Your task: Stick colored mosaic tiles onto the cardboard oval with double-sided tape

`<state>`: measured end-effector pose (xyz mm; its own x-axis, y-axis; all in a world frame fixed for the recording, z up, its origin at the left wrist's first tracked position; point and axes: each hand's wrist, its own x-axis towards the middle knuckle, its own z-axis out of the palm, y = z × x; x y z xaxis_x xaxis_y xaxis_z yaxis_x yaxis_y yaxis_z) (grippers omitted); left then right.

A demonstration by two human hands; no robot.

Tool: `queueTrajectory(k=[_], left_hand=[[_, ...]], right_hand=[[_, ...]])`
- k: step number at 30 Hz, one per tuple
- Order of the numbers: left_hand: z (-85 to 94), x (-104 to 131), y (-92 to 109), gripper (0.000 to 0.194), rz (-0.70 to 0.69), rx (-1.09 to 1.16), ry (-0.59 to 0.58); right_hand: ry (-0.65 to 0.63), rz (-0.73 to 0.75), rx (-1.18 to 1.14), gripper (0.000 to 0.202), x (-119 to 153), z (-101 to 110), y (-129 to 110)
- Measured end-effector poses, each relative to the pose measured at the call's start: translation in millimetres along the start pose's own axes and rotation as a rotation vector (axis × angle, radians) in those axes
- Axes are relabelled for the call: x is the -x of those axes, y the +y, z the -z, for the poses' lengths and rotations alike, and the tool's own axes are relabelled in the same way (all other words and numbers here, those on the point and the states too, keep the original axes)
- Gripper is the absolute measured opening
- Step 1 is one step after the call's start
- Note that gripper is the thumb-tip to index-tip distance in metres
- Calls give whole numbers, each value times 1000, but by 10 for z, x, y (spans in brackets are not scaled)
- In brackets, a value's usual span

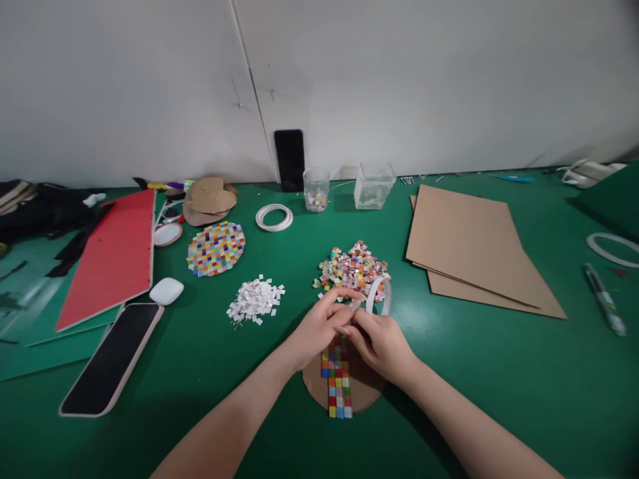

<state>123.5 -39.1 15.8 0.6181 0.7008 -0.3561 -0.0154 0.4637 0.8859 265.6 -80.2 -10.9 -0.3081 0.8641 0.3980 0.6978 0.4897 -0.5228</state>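
Observation:
My left hand and my right hand meet over a round cardboard disc. Upright at the fingers of my right hand is a roll of white tape, apparently held there. My left fingertips are pinched together close to the roll; what lies between them is too small to tell. Rows of coloured mosaic tiles run down the disc, their upper end hidden under my hands. Just beyond my fingers lies a heap of loose coloured tiles. A pile of white paper squares sits left of my left hand.
A finished-looking mosaic disc, a second tape roll and a phone lie to the left. A plastic cup and a clear box stand at the back. Cardboard sheets and a pen are on the right.

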Motion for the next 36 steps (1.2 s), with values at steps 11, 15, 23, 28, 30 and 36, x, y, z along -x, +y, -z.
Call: queueTrajectory(k=[11, 15, 23, 28, 30, 36], left_hand=[[14, 21, 6, 30, -14, -13, -47], [-13, 16, 11, 30, 2, -27, -53], [-84, 75, 35, 21, -106, -136, 24], [-115, 101, -36, 24, -165, -294, 135], [-132, 117, -69, 27, -212, -398, 200], [-226, 164, -178, 39, -328, -706, 379]], right_hand=[[108, 40, 118, 39, -8, 15, 28], [100, 98, 110, 41, -25, 46, 24], [61, 71, 104, 40, -8, 20, 35], [75, 66, 138, 37, -1, -14, -9], [81, 54, 157, 35, -2, -31, -34], [113, 44, 207, 29, -11, -90, -87]])
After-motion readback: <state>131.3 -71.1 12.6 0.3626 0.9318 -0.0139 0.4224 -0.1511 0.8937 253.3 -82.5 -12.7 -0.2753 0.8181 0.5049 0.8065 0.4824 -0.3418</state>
